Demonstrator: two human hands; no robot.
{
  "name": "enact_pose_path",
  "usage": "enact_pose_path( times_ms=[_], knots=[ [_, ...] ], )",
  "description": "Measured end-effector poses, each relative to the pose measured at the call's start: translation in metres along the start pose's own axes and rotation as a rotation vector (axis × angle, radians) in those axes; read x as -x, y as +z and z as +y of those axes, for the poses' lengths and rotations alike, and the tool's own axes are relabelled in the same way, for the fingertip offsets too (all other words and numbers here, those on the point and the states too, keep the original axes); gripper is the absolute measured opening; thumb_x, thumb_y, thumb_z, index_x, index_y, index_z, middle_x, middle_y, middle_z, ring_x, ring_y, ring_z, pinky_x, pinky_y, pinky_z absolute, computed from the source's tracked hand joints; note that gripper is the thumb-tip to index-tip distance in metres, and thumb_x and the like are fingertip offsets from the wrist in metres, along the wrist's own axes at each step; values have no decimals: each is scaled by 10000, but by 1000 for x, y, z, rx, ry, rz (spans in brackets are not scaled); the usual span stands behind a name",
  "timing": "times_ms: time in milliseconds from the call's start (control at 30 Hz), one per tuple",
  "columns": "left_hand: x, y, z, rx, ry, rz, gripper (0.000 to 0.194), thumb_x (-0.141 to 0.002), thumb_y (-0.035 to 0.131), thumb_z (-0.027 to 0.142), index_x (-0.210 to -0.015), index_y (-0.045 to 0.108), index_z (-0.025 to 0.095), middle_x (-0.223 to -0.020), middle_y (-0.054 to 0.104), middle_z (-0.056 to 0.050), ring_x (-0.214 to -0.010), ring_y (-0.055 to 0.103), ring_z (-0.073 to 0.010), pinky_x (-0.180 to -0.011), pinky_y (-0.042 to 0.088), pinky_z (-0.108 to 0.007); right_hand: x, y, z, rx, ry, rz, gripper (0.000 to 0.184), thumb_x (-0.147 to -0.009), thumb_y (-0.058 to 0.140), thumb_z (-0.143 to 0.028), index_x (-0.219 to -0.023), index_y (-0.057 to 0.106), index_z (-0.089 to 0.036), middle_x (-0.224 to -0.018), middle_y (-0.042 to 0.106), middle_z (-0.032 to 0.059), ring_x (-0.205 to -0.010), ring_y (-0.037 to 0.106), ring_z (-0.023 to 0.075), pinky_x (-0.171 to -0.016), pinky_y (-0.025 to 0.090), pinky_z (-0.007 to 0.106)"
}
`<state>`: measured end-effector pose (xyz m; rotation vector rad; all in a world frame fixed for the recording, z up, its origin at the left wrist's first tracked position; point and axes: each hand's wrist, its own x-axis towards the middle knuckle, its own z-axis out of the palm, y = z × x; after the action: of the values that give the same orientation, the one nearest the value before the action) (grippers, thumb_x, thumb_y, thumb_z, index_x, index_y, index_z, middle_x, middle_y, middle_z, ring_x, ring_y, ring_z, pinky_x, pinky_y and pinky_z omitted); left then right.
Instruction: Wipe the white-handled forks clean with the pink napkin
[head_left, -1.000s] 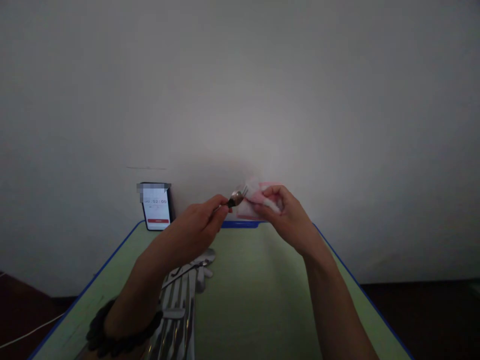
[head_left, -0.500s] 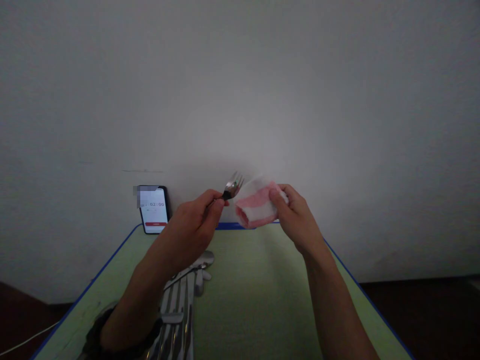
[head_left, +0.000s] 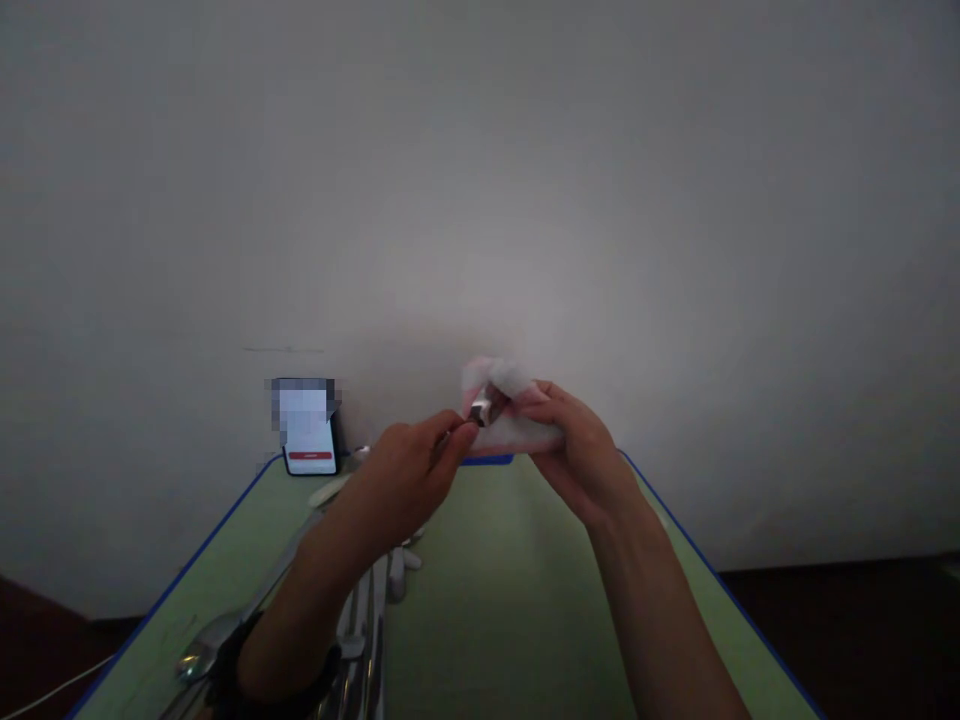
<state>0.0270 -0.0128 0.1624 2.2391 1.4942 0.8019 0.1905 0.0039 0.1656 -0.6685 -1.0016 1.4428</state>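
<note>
My left hand [head_left: 405, 475] pinches the handle of a metal fork [head_left: 481, 408] in front of the wall. The fork's head is partly covered by a pink and white cloth [head_left: 517, 432], so its tines are hidden. My right hand [head_left: 574, 440] is closed on that cloth, which folds around the fork's head. Below my left forearm lies a bunch of metal cutlery [head_left: 367, 630], its handles side by side; the forearm covers part of it.
A phone [head_left: 310, 430] leans upright on the wall at the table's back left. A large metal spoon or ladle [head_left: 206, 650] lies at the left. The light green table [head_left: 510, 600] has a blue edge, and a pale wall [head_left: 480, 200] stands right behind it.
The fork and the cloth have come together: the fork's head, bare before, is now inside the folded cloth. My left hand moved slightly right and down, uncovering the spoon or ladle.
</note>
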Motion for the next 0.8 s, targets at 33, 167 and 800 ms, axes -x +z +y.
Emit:
enact_pose_path(
  times_ms=[33,167,800],
  knots=[
    [-1,0,-1,-2,1,9,337,-927,331,408,-869,588,198,-620,590,9,-535,521,-138,-539,321,-241,0,2,0,-50,-1,7,88,-630,643,-170,-707,601,-168,-723,637,-12,-695,550,124,-644,427,236],
    [-1,1,-3,-87,-15,73,334,-925,335,425,-913,587,206,-742,640,-21,-650,574,-174,-619,382,-276,-1,8,5,-190,-19,65,100,-671,644,-170,-748,583,-191,-766,622,-17,-726,551,133,-675,452,254],
    [-7,21,-3,-70,179,256,362,-922,366,217,-1211,574,156,-934,636,-84,-824,603,-180,-793,467,-308,-2,2,5,-257,71,18,383,-828,433,-511,-918,615,-185,-1014,678,90,-1021,605,255,-830,516,422]
  ],
)
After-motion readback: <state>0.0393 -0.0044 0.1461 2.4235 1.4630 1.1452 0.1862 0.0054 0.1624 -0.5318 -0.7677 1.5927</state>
